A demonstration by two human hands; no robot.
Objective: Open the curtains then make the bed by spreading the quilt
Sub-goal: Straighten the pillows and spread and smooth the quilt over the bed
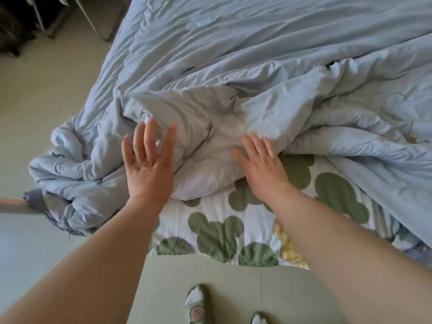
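The pale blue quilt [233, 108] lies crumpled on a sheet [217, 228] patterned with green blobs. Its bunched ridge runs from 8 o'clock, where one end spills down toward the floor [46, 101], across to 3 o'clock. Both hands reach over its near edge at the centre. The left hand [147, 169] is flat, fingers straight and spread apart, slightly blurred; I cannot tell whether it touches the cloth. The right hand [264, 167] rests on a fold, fingers straight and loosely parted, gripping nothing.
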